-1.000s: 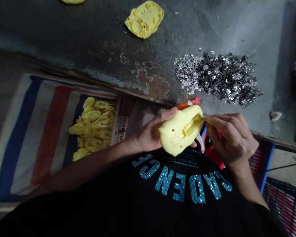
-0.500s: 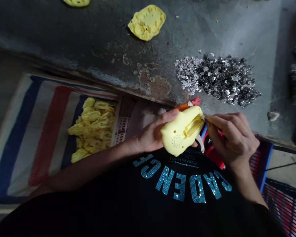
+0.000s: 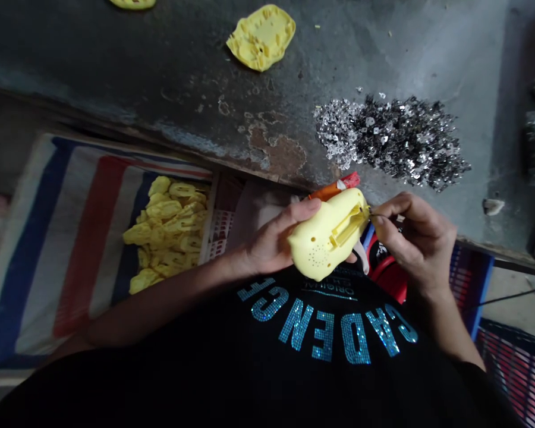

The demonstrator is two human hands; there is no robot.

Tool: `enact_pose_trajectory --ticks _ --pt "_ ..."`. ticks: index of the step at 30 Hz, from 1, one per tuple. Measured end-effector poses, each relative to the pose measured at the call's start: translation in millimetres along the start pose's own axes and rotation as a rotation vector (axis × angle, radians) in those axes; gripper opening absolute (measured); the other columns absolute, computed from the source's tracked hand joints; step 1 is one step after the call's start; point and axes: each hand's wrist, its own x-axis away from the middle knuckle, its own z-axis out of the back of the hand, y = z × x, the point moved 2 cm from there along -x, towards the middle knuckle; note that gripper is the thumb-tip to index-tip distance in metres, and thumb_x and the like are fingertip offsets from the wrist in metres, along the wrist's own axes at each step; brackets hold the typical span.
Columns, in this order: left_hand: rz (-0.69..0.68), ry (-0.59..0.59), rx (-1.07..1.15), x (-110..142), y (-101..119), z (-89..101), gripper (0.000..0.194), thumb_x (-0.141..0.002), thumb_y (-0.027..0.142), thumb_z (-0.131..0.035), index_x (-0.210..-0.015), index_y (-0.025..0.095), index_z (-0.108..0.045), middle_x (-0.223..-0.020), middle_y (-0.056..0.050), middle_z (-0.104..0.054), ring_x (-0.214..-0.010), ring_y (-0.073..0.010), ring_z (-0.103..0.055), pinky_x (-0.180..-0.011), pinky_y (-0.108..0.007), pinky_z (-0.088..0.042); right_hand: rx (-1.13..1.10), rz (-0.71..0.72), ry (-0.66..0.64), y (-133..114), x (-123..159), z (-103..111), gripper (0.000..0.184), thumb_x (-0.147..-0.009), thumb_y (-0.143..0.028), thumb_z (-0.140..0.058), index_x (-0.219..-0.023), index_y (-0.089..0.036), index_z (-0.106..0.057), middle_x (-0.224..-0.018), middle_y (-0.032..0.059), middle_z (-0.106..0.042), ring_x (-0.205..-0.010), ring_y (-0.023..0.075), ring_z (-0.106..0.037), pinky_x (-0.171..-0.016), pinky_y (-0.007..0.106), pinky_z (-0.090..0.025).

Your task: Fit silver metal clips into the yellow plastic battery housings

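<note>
My left hand (image 3: 279, 238) is closed around a yellow plastic shell (image 3: 310, 241), which has a long battery slot and a patch of small holes facing up. At the slot's right end, my right hand (image 3: 417, 238) pinches a small dark piece, too small to name, against the shell's edge. Just beyond the shell, at the table edge, lies an orange and red stick-like object (image 3: 334, 189). A heap of small shiny metal clips (image 3: 396, 139) is on the table above my right hand.
Another yellow shell half (image 3: 263, 38) lies inside-up on the grey table (image 3: 182, 65). To the left, several yellow shells (image 3: 173, 220) fill a container lined with striped sheeting (image 3: 82, 249). Blue crates (image 3: 515, 368) stand at lower right. A small whitish lump (image 3: 493, 207) sits near the table edge.
My right hand has turned and its fingers have shifted at the shell's slot end, with thumb and forefinger now showing apart from the palm. The shell stays almost in place in my left hand.
</note>
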Motion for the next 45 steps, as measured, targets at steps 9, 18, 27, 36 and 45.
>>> enact_pose_trajectory --ticks 9,18,27,36,45 --pt "-0.028 -0.012 -0.012 -2 2 -7.3 0.076 -0.097 0.070 -0.092 -0.148 0.017 -0.079 -0.105 -0.007 -0.092 -0.093 -0.0277 -0.091 -0.081 -0.032 -0.072 -0.160 -0.134 -0.028 7 -1 0 0.017 -0.106 -0.034 -0.088 -0.095 -0.027 -0.079 -0.088 -0.0028 -0.077 -0.074 0.0137 -0.063 -0.071 0.034 -0.048" --pt "-0.032 -0.031 -0.066 -2 2 -7.2 0.090 -0.098 0.072 -0.089 -0.166 0.017 -0.070 -0.106 -0.008 -0.092 -0.093 -0.0273 -0.089 -0.076 -0.031 -0.069 -0.195 -0.124 -0.080 14 -3 3 0.016 -0.107 -0.036 -0.090 -0.097 -0.027 -0.081 -0.088 -0.0028 -0.080 -0.075 0.0141 -0.068 -0.070 0.032 -0.052" --pt "-0.057 0.040 -0.001 -4 2 -12.7 0.091 -0.091 0.067 -0.098 -0.163 0.019 -0.071 -0.122 -0.009 -0.091 -0.091 -0.0287 -0.089 -0.088 -0.045 -0.074 0.146 0.229 0.102 -3 -4 8 0.015 -0.105 -0.018 -0.084 -0.111 -0.031 -0.086 -0.098 0.0006 -0.085 -0.085 0.0221 -0.078 -0.076 0.041 -0.063" --pt "-0.025 0.007 -0.015 -3 -1 -7.3 0.092 -0.095 0.074 -0.091 -0.163 0.016 -0.070 -0.111 -0.009 -0.090 -0.091 -0.0282 -0.088 -0.086 -0.039 -0.071 0.392 0.414 0.099 -9 -1 -2 0.036 -0.105 -0.009 -0.081 -0.130 -0.034 -0.084 -0.109 0.0014 -0.089 -0.087 0.0208 -0.084 -0.077 0.040 -0.061" --pt "-0.046 -0.008 -0.031 -3 0 -8.0 0.068 -0.097 0.073 -0.089 -0.137 0.019 -0.083 -0.111 -0.011 -0.092 -0.092 -0.0286 -0.088 -0.080 -0.034 -0.068 0.300 0.312 0.080 -9 -4 -3 0.027 -0.106 -0.011 -0.078 -0.120 -0.033 -0.087 -0.105 0.0013 -0.090 -0.089 0.0227 -0.084 -0.080 0.041 -0.063"
